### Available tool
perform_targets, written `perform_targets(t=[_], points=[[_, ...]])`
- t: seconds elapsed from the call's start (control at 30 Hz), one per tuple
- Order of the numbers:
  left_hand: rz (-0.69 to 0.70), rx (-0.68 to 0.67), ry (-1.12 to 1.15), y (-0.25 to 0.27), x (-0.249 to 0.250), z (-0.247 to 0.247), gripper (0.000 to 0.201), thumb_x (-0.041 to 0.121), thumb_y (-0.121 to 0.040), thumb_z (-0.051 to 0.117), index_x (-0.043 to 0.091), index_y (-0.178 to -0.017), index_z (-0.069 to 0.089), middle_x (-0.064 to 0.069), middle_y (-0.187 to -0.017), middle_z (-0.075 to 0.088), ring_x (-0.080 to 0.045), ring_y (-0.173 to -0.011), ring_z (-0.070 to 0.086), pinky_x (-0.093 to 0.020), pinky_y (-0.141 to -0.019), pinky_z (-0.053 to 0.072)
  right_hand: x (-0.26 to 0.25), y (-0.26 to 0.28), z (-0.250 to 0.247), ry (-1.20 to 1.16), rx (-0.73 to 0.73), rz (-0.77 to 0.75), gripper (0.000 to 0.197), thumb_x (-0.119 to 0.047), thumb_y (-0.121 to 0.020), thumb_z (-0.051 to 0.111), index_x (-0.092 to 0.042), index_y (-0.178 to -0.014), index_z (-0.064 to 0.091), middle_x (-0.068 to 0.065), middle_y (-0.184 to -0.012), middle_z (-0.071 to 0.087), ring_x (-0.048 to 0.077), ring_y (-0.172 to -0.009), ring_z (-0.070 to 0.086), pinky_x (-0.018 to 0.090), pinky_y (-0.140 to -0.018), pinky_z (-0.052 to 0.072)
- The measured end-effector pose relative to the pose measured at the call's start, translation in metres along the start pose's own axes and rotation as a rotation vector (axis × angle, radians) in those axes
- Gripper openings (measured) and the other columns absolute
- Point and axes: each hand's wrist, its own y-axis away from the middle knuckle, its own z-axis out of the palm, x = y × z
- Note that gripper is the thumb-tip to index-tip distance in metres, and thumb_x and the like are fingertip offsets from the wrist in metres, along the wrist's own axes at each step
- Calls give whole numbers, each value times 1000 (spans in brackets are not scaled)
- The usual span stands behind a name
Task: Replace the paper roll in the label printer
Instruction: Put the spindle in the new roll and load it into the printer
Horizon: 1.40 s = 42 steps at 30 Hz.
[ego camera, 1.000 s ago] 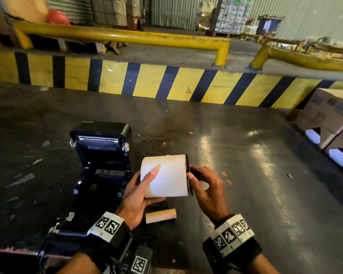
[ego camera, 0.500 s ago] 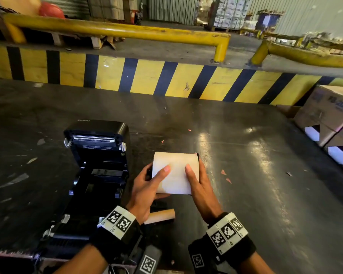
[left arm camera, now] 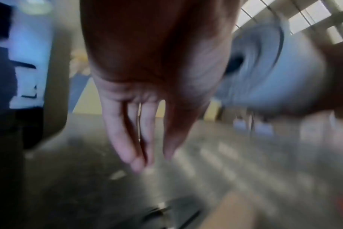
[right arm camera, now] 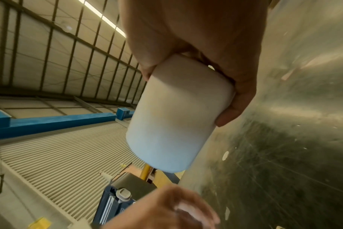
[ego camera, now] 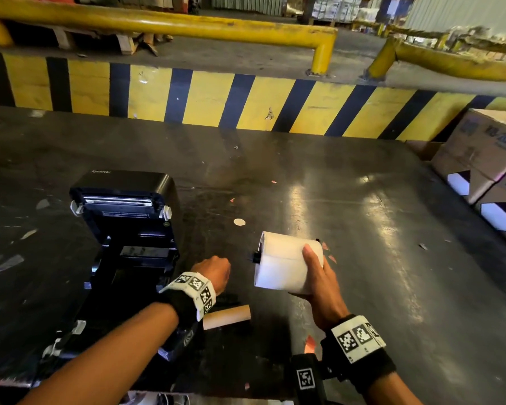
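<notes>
The black label printer (ego camera: 126,229) stands on the dark surface with its lid (ego camera: 120,197) swung up and its bay showing. My right hand (ego camera: 316,267) grips the white paper roll (ego camera: 287,263) to the printer's right, above the surface; a black spindle end (ego camera: 256,255) sticks out of the roll's left side. The right wrist view shows the roll (right arm camera: 174,124) held between thumb and fingers (right arm camera: 235,100). My left hand (ego camera: 214,273) hangs between printer and roll, with its fingers (left arm camera: 131,139) straight, pointing down and holding nothing. An empty brown cardboard core (ego camera: 227,317) lies near my left wrist.
Cardboard boxes (ego camera: 485,159) are stacked at the right edge. A yellow-and-black striped kerb (ego camera: 246,103) with yellow rails (ego camera: 187,24) bounds the far side. A small white round disc (ego camera: 239,222) and paper scraps lie on the dark surface (ego camera: 362,287).
My left hand has let go of the roll and dropped left and down beside the printer. My right hand alone now holds the roll, shifted slightly right and tilted.
</notes>
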Motion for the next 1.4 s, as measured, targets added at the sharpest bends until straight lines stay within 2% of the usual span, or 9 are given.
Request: perform_targets(t=[0.1, 0.27, 0.4, 0.6, 0.87, 1.0, 1.13, 1.27, 1.4], points=[[11, -109, -317, -18, -10, 14, 33, 8, -88, 47, 8, -119, 59, -16, -127, 60, -35, -117, 58, -41, -93, 48, 3, 1, -6, -27, 19, 36, 30, -42, -90, 52, -27, -117, 55, 7, -106, 69, 21, -87, 70, 35, -58, 57], [20, -205, -444, -31, -20, 31, 36, 10, -88, 50, 6, -123, 57, -15, -128, 60, -33, -118, 58, -38, -92, 47, 6, 2, -14, -31, 27, 33, 30, -41, -91, 51, -28, -118, 56, 7, -108, 68, 19, -87, 69, 32, -56, 56], [3, -235, -412, -37, -20, 28, 39, 3, -84, 52, 0, -123, 55, -18, -131, 57, -33, -120, 56, -37, -94, 46, 7, 2, -15, -27, 24, 37, 17, -38, -92, 51, -32, -106, 58, 1, -102, 69, 15, -83, 69, 33, -56, 57], [-76, -300, -278, -38, -23, 21, 41, 6, -90, 51, -7, -129, 48, -24, -139, 49, -34, -127, 50, -34, -102, 40, 9, 2, -12, -26, 26, 49, 25, -42, -88, 53, -32, -111, 57, 5, -109, 68, 20, -92, 68, 35, -61, 58], [-52, -207, -242, -25, -25, 26, 48, 16, -71, 73, 0, -114, 60, -18, -123, 63, -34, -112, 62, -35, -89, 50, 16, 3, 0, -44, 48, 63, 31, -42, -90, 52, -26, -117, 57, 8, -112, 68, 24, -97, 67, 47, -75, 60], [-57, -88, -200, -23, -23, 33, 45, 32, -80, 63, 4, -115, 58, -18, -123, 61, -35, -114, 60, -36, -93, 48, 19, 8, 1, -63, 60, 86, 40, -47, -86, 56, -26, -120, 56, 11, -115, 67, 30, -102, 66, 57, -81, 56], [-56, -91, -184, -25, -19, 32, 34, 19, -88, 55, 1, -117, 55, -21, -128, 57, -38, -119, 55, -39, -96, 45, 19, 13, 2, -58, 45, 75, 54, -54, -77, 59, -25, -123, 55, 12, -115, 67, 31, -101, 67, 49, -74, 59], [-99, -131, -142, -29, -18, 29, 37, 15, -88, 56, -5, -120, 54, -23, -128, 57, -37, -119, 56, -36, -94, 44, 17, 19, -2, -79, 25, 71, 66, -58, -66, 63, -26, -123, 54, 13, -114, 68, 32, -100, 68, 54, -78, 58], [-92, -139, -46, -25, -23, 25, 36, 13, -82, 60, -1, -114, 58, -23, -120, 63, -38, -112, 60, -39, -93, 47, 15, 24, -4, -51, 21, 71, 53, -56, -69, 58, -31, -116, 54, 11, -111, 68, 30, -97, 69, 49, -74, 60]])
